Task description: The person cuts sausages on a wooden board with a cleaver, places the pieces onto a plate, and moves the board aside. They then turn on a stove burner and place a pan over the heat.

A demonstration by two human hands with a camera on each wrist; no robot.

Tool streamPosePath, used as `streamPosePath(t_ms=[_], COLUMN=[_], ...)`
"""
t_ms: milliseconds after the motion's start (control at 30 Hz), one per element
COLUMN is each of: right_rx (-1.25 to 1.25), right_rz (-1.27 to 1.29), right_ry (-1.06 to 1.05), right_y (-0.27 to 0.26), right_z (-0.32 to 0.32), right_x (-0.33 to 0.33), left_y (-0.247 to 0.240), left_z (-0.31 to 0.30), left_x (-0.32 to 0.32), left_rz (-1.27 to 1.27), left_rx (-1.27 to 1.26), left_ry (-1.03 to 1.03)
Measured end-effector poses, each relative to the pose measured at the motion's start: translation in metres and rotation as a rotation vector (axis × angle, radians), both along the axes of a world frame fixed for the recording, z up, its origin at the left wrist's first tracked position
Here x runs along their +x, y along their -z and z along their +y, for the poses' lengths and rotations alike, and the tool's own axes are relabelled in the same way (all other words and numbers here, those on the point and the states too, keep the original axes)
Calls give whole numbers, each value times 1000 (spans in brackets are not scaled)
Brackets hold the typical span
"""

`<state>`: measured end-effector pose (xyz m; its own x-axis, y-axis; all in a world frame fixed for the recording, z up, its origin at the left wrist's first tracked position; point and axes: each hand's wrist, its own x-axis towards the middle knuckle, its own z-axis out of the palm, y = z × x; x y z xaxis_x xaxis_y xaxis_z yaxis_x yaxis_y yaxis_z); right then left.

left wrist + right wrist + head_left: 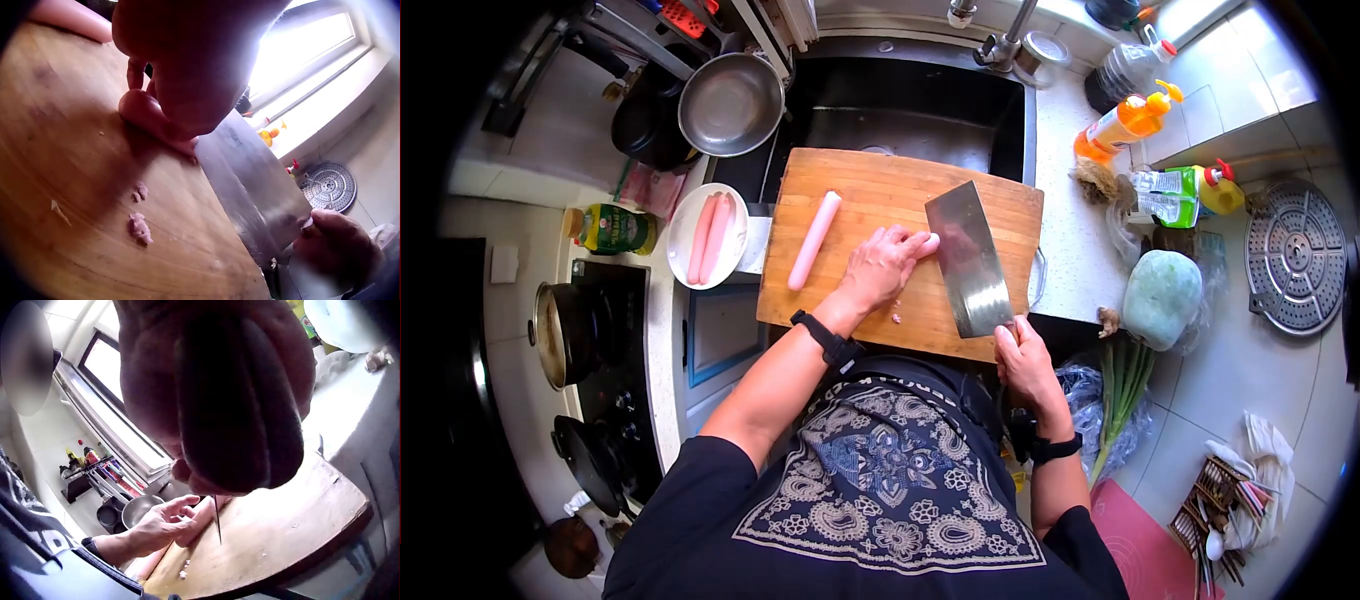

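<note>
My left hand (878, 268) holds a thick pink sausage (140, 111) down on the wooden cutting board (870, 175), its fingers bent around it. In my right hand (1028, 362) is the handle of a wide cleaver (968, 262). The blade stands right at the sausage's end, beside the left fingertips. A second whole sausage (814, 240) lies on the board to the left. Small pink scraps (140, 229) are scattered near the front of the board. In the right wrist view, my dark right hand (237, 406) covers the handle and most of the blade.
The board bridges the front of a black sink (900, 100). At its left sits a white plate (680, 240) with more sausages, below a metal pan (732, 104). Along the right counter stand an orange soap bottle (1125, 125), a wax gourd (1162, 300) and green onions (1122, 390).
</note>
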<state>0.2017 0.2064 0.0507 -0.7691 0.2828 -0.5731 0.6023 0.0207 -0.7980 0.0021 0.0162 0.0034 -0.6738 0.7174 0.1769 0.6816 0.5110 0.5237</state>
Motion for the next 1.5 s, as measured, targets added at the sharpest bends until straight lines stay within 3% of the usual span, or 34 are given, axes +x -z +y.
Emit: streamPosePath(t_ms=[300, 600, 933, 1233, 1500], right_rx=[-191, -150, -36, -132, -172], right_rz=[-50, 48, -50, -54, 98], right_ry=[109, 216, 89, 108, 246], right_y=[-12, -19, -7, -14, -14], right_z=[3, 15, 16, 20, 35], right_x=[0, 2, -1, -3, 1], left_y=[-1, 1, -6, -8, 0], left_z=[6, 3, 4, 6, 3], left_x=[-3, 0, 1, 1, 2], left_rz=[-21, -19, -9, -13, -17], left_rx=[-57, -72, -89, -86, -57], left_ry=[68, 38, 39, 48, 26])
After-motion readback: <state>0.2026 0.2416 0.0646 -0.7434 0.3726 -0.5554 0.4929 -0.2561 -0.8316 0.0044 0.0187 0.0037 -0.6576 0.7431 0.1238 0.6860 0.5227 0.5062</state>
